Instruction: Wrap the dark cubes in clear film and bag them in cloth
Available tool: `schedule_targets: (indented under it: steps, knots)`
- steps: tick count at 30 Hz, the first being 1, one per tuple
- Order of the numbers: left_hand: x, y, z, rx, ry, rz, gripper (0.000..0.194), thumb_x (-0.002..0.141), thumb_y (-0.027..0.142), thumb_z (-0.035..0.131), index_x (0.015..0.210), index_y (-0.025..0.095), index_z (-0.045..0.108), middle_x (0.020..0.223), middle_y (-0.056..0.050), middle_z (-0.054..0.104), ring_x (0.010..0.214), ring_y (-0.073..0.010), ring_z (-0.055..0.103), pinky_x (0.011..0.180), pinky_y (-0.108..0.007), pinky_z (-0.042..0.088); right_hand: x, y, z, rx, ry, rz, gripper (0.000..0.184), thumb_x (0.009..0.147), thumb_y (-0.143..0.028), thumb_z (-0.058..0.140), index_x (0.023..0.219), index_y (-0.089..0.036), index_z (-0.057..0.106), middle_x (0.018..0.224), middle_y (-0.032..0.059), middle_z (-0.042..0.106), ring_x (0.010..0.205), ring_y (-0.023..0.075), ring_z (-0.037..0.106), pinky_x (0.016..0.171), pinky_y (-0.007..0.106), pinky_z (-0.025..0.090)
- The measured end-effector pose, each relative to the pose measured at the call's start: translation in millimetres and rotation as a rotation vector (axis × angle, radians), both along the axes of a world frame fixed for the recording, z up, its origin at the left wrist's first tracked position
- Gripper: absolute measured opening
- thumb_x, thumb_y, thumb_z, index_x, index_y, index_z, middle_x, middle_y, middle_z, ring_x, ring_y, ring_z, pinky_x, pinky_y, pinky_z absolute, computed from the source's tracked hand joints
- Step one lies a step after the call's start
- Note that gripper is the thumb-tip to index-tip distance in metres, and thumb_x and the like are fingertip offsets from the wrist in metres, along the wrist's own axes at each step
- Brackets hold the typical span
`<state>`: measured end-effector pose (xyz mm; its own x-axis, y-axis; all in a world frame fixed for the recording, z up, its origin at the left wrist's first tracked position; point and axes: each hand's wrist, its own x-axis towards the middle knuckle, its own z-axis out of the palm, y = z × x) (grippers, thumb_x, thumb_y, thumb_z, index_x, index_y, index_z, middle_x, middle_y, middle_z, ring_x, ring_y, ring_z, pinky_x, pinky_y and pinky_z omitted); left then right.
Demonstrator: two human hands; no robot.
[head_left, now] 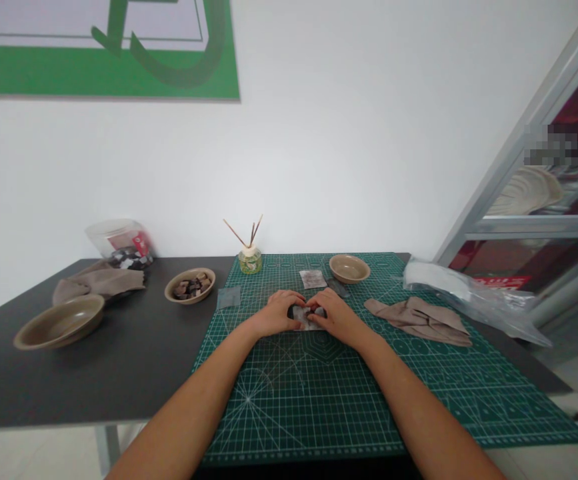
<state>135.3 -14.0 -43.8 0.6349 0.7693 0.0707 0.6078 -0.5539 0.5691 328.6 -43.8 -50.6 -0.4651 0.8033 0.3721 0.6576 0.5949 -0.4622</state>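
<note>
My left hand (279, 313) and my right hand (337, 316) meet over the green cutting mat (329, 413). Between them is a small whitish-grey piece (299, 315) with dark blotches, like a thin packet or sheet. Fingers of both hands are bent and closed on its edges, the thumbs toward the middle. The fingers hide part of it, and I cannot make out its exact kind. A similar whitish square (313, 279) lies flat just beyond my hands, and a dark grey piece (337, 288) rests beside it.
An empty-looking tan bowl (349, 269) stands at the back, near a reed diffuser (250, 259). Left are a bowl of dark chunks (190, 287), a larger bowl (61, 323), cloth and a clear container. A brown cloth (421, 320) and plastic bag (461, 293) lie right.
</note>
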Motion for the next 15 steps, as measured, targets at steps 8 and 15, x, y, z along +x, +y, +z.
schedule_targets:
  steps: [8, 15]
  knots:
    - [-1.3, 2.2, -3.8, 0.026, -0.003, -0.012, 0.039, 0.068, 0.024, 0.076, 0.105, 0.024, 0.065, 0.127, -0.003, 0.060, 0.123, -0.0264, 0.048, 0.107, -0.042, 0.032, 11.1, 0.0, -0.2, 0.019, -0.007, 0.039, 0.010, 0.080, -0.009, 0.066, 0.086, -0.018, 0.068, 0.084, 0.0044, 0.065, 0.088, 0.0201, 0.055, 0.082, 0.036, 0.043]
    - [-0.7, 1.0, -1.7, 0.014, 0.001, -0.009, 0.041, 0.067, 0.022, 0.077, 0.106, 0.023, 0.065, 0.127, -0.005, 0.060, 0.124, -0.0265, 0.048, 0.108, -0.042, 0.031, 7.5, 0.7, -1.0, 0.021, -0.005, -0.011, 0.015, 0.080, -0.010, 0.066, 0.093, -0.017, 0.067, 0.086, 0.0057, 0.066, 0.088, 0.0210, 0.054, 0.081, 0.036, 0.044]
